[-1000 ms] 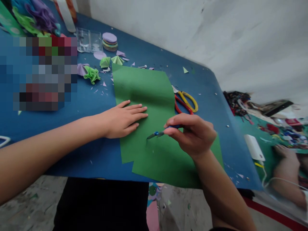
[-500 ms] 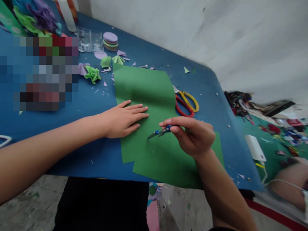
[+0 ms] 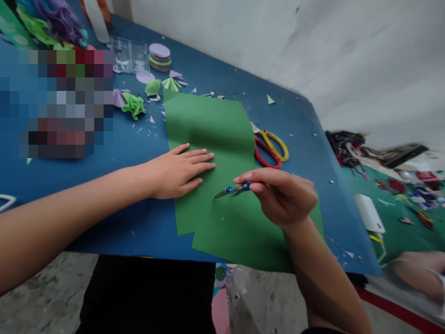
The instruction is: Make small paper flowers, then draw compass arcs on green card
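My left hand (image 3: 182, 170) lies flat with fingers spread, its fingers resting on a sheet of green paper (image 3: 212, 113). Pinched between the thumb and fingers of my right hand (image 3: 281, 195) is a drawing compass (image 3: 232, 189) with blue parts, tilted to the left. Its tip is at the green paper, to the right of and below my left hand. Another part of green paper extends beneath my right hand and forearm. Scissors (image 3: 271, 150) with one red and one yellow handle lie beyond my right hand, their blades mostly hidden by the paper.
Behind the paper sit a stack of round paper discs (image 3: 160, 56), a clear plastic box (image 3: 129, 55) and folded green paper pieces (image 3: 153, 87). Paper scraps dot the blue table (image 3: 299, 125). A white power bank (image 3: 369, 213) with a cable lies at the right, near a person's limb.
My right hand and the compass have shifted slightly to the right. My left hand stays flat on the paper.
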A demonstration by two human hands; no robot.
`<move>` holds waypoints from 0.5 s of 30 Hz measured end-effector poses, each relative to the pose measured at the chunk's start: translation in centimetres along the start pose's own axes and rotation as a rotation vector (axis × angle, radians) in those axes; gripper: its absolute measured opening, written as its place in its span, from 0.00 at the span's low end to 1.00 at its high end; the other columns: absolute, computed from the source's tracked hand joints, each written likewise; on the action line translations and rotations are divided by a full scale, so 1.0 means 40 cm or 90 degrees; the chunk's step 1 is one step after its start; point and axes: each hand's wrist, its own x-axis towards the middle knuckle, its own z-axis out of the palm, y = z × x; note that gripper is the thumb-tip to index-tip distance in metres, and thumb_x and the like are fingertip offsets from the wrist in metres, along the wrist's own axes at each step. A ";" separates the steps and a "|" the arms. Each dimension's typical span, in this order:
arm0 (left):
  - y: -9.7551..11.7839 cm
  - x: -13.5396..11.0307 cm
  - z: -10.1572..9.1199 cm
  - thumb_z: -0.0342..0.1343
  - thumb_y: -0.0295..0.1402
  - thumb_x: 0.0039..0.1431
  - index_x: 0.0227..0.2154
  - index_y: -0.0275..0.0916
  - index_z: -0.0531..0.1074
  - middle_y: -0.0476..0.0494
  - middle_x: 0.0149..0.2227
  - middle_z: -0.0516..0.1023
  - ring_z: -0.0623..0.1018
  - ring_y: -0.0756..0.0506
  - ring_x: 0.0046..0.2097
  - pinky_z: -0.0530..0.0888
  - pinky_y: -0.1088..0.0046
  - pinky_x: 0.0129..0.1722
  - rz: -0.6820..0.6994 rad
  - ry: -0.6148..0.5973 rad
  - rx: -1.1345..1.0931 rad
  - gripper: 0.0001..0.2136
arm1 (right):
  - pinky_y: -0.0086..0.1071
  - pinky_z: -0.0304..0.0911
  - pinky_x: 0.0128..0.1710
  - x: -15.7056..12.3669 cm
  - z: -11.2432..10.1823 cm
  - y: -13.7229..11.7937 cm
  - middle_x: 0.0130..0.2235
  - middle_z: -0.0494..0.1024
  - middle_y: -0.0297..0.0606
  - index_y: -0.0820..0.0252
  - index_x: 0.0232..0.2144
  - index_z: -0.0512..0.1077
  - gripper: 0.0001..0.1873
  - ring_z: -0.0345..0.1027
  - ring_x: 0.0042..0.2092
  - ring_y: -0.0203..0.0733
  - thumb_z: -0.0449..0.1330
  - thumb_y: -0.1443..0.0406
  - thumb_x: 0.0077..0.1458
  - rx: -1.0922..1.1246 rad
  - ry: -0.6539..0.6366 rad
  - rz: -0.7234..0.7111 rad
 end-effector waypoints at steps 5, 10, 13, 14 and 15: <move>0.003 0.000 -0.003 0.39 0.38 0.66 0.64 0.41 0.54 0.45 0.68 0.49 0.50 0.42 0.68 0.46 0.55 0.65 -0.007 -0.009 0.005 0.24 | 0.24 0.72 0.32 0.000 0.000 0.002 0.32 0.81 0.34 0.57 0.37 0.74 0.05 0.77 0.31 0.34 0.60 0.67 0.58 -0.001 -0.006 -0.007; 0.000 0.000 -0.001 0.39 0.38 0.66 0.64 0.41 0.54 0.45 0.68 0.49 0.50 0.43 0.68 0.45 0.56 0.65 -0.001 -0.003 0.001 0.24 | 0.24 0.72 0.32 0.000 0.001 0.001 0.32 0.81 0.33 0.56 0.37 0.74 0.05 0.76 0.31 0.34 0.59 0.66 0.59 -0.002 -0.007 -0.006; -0.001 0.000 0.000 0.39 0.38 0.66 0.63 0.41 0.54 0.45 0.68 0.49 0.50 0.43 0.68 0.45 0.57 0.65 -0.003 -0.002 0.000 0.24 | 0.25 0.73 0.31 0.000 0.002 0.001 0.31 0.82 0.33 0.55 0.37 0.75 0.05 0.76 0.30 0.34 0.59 0.66 0.58 -0.003 -0.005 0.000; 0.000 0.000 0.000 0.39 0.38 0.66 0.63 0.41 0.54 0.45 0.68 0.49 0.50 0.43 0.68 0.45 0.56 0.65 -0.003 -0.002 0.000 0.24 | 0.25 0.73 0.31 0.000 0.003 0.001 0.31 0.82 0.33 0.55 0.36 0.75 0.05 0.76 0.30 0.35 0.59 0.66 0.58 -0.002 -0.004 0.002; 0.000 0.000 0.000 0.39 0.38 0.66 0.64 0.41 0.54 0.45 0.68 0.49 0.50 0.42 0.68 0.45 0.56 0.65 -0.003 -0.002 0.000 0.24 | 0.25 0.73 0.31 -0.001 0.003 0.002 0.31 0.82 0.33 0.55 0.36 0.75 0.05 0.76 0.30 0.35 0.59 0.66 0.58 -0.001 -0.001 0.003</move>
